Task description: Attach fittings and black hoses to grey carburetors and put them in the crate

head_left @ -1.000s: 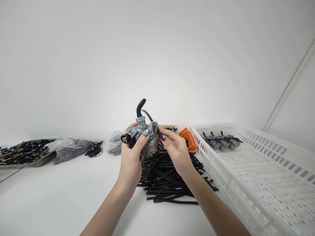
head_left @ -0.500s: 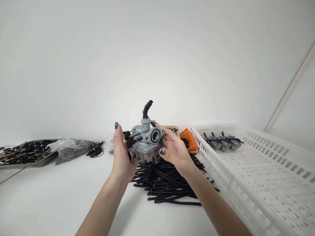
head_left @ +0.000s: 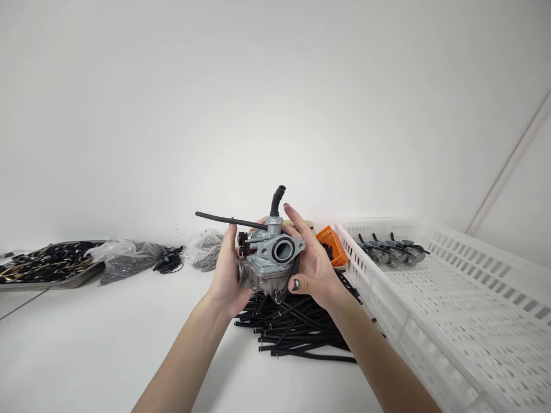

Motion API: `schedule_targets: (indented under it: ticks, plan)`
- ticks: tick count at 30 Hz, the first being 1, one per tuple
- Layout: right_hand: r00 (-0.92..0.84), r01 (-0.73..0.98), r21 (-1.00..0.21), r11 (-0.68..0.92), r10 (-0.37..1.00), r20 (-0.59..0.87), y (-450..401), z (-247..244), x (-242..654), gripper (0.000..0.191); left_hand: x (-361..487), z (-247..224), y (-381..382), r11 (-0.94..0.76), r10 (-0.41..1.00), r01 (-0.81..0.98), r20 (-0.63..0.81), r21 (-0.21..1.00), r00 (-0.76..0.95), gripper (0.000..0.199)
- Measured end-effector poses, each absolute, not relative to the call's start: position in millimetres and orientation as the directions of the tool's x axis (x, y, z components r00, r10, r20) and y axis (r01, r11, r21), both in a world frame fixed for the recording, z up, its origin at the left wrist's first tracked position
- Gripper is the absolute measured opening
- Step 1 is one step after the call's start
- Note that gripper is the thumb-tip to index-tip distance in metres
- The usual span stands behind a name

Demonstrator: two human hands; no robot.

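Note:
A grey metal carburetor (head_left: 269, 261) is held up above the table between both my hands. Its round bore faces me, and a bent black rubber boot (head_left: 278, 201) rises from its top. My left hand (head_left: 226, 275) grips its left side, the thumb pointing up beside the black knob. A thin black hose (head_left: 224, 219) sticks out to the left, past the left thumb. My right hand (head_left: 316, 267) cups the right side, thumb in front near a black hose that curves down the body; the index finger is raised. Fingers behind the carburetor are partly hidden.
Black hoses (head_left: 301, 338) lie piled below my hands. A white perforated crate (head_left: 469, 310) at right holds several carburetors (head_left: 394, 252). Behind are an orange basket (head_left: 338, 246) and plastic bags of small parts (head_left: 129, 261). A metal tray (head_left: 81, 281) of parts stands far left.
The carburetor and both hands have shifted right and slightly down, with the bore turned more toward me. The thin hose now shows extending left, and my right index finger has lifted.

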State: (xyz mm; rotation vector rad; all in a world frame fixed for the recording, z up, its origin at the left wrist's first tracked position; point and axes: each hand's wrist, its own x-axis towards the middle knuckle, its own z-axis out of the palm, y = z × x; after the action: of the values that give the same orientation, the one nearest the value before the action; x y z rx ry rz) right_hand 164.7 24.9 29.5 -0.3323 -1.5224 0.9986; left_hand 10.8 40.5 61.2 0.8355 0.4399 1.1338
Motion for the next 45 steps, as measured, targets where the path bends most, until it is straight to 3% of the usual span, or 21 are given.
schedule_targets:
  ticks: [7,13,20,25,30,38,45]
  plan:
    - [-0.137,-0.261,-0.748,0.610,0.743,0.655,28.9,28.9,162.8,0.101,10.2,57.8,45.4,0.223,0.937,-0.600,0.000,0.768,0.349,0.050]
    - [0.046,-0.206,-0.793,0.574,0.815,0.578,45.8,22.9,169.6,0.084,16.0,55.2,50.6,0.048,0.975,-0.634,0.100,0.772,0.197,0.026]
    - [0.283,-0.056,-0.814,0.578,0.791,0.542,40.4,33.9,178.5,0.037,20.1,51.6,51.3,-0.120,0.988,-0.522,0.155,0.845,0.024,0.054]
    - [0.102,0.274,-0.772,0.573,0.781,0.616,17.3,44.3,178.4,0.014,18.4,48.2,54.9,-0.303,0.952,-0.444,0.285,0.843,-0.109,0.067]
    - [0.010,0.420,-0.704,0.572,0.773,0.634,12.1,41.3,175.5,0.012,18.3,47.2,55.1,-0.378,0.926,-0.381,0.349,0.844,-0.148,0.071]
    - [0.031,0.419,-0.626,0.658,0.679,0.734,15.5,38.6,173.8,0.015,21.6,44.2,56.8,-0.393,0.919,-0.335,0.374,0.856,-0.123,0.068]
    - [0.061,0.227,-0.604,0.764,0.608,0.791,29.4,27.8,168.3,0.013,22.6,44.0,60.6,-0.376,0.926,-0.367,0.365,0.851,-0.103,0.065]
